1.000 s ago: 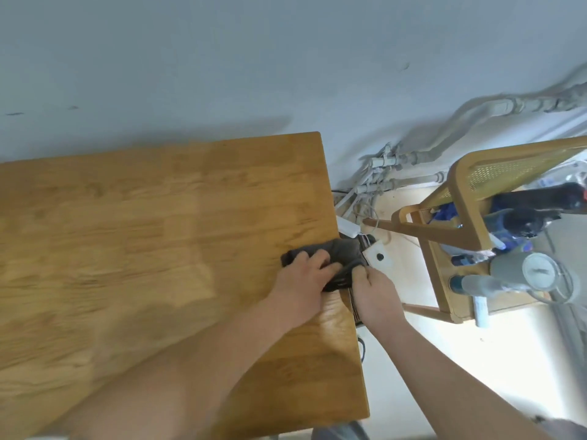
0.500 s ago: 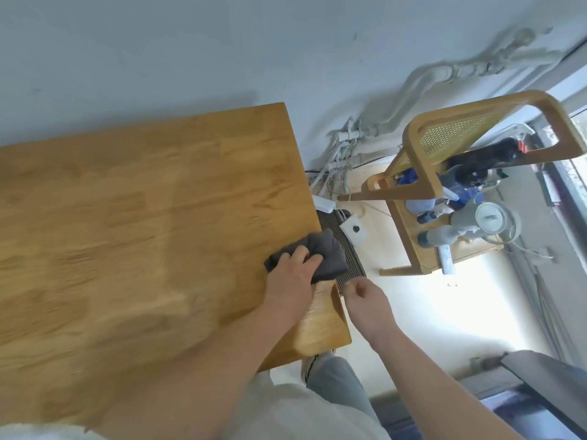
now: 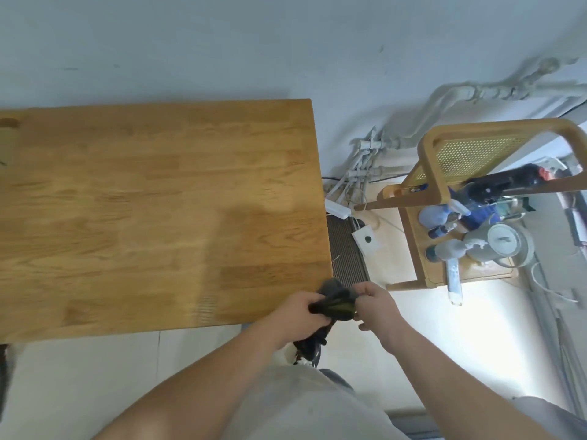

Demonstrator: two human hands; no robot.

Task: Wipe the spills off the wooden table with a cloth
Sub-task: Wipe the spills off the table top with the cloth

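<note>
fingers (image 3: 306, 298) of the left hand (image 3: 297, 315): curled round the left end of the cloth (image 3: 333, 295), which is gripped in the fist. fingers (image 3: 365, 289) of the right hand (image 3: 379, 308): bent, the right end of the cloth pinched between thumb and fingertips.

cloth: dark grey, bunched and twisted between the two hands, held just off the near right corner of the table (image 3: 158, 201); whether it touches the table edge cannot be told.

table: wooden, jointed planks, set against the far wall (image 3: 190, 42). a darker patch (image 3: 254, 223) is seen on its right part; wet mark or shadow cannot be told.

chair (image 3: 432, 160): wooden, woven back, placed to the right of the table, apart from it. its seat is loaded with bottles (image 3: 435, 215) and a grey kettle (image 3: 502, 241).

floor items between table and chair: white power strip (image 3: 338, 209), ribbed dark grille (image 3: 346, 249), white square plate (image 3: 367, 241).

pipes (image 3: 460, 93): pale, fixed along the wall at far right.
</note>
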